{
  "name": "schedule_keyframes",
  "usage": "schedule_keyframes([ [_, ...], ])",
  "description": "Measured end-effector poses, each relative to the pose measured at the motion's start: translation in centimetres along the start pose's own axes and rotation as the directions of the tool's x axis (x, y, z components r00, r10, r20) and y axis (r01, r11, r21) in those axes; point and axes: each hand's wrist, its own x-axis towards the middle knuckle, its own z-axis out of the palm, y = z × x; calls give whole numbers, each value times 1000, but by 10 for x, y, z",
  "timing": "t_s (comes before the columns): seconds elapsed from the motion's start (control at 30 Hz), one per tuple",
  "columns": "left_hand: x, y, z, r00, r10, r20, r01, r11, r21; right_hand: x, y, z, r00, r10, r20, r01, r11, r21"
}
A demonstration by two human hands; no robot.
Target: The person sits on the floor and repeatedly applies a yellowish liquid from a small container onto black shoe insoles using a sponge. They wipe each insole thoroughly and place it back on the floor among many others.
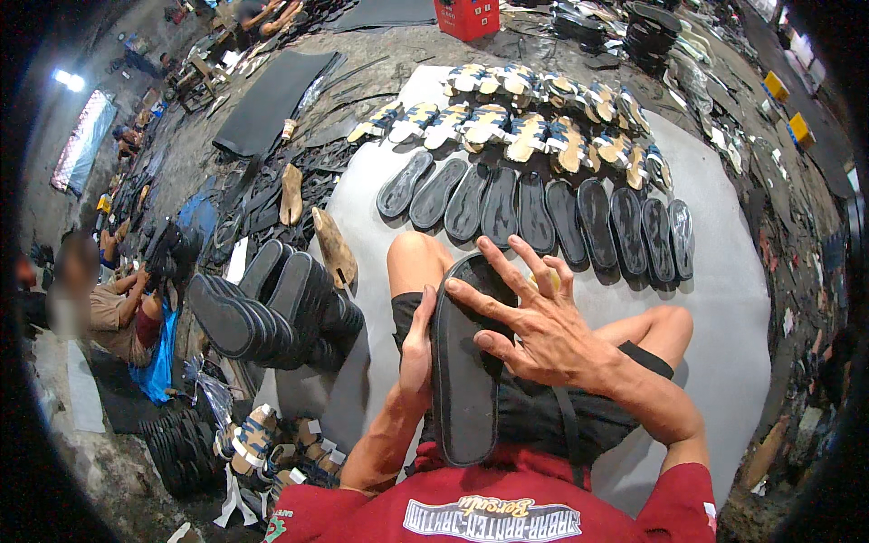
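Note:
A black shoe sole [464, 398] stands lengthwise over my lap, its toe end pointing away from me. My left hand [416, 353] grips it along the left edge, the thumb lying up the side and the other fingers hidden behind. Across the upper part of the sole, my right hand [548, 321] is spread, with thumb and forefinger at its face and the other fingers stretched apart. A small yellowish patch shows among the right fingers; I cannot make out what it is. Beyond my knees lies a row of black soles [536, 213] with shiny, wet-looking faces.
Strapped sandals with tan footbeds [486, 125] stand in rows behind the soles on a pale sheet [724, 299]. Left of my knee are stacked black soles [299, 294] and a wooden shoe last [335, 246]. Another person [118, 308] sits far left. A red box [467, 18] stands at the back.

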Motion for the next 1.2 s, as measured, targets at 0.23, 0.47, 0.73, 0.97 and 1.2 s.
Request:
schedule_keyframes([
  [0.23, 6, 0, -7, 993, -31, 118, 55, 978, -201, -1, -1, -8, 997, -68, 28, 69, 997, -47],
  [0.47, 6, 1, -15, 976, -83, 203, 147, 934, -326, 2, 3, -17, 990, -125, 63, 126, 992, -12],
  [0.73, 13, 2, -15, 977, -68, 201, 131, 939, -317, -1, 4, -24, 968, -214, 132, 218, 976, -19],
  [0.97, 18, 6, -20, 999, 13, 46, -13, 1000, -16, -5, -7, -24, 950, -255, 179, 265, 963, -36],
  [1.2, 40, 18, -38, 954, 0, 299, 47, 987, -151, -23, -25, -14, 911, -376, 171, 363, 926, 100],
])
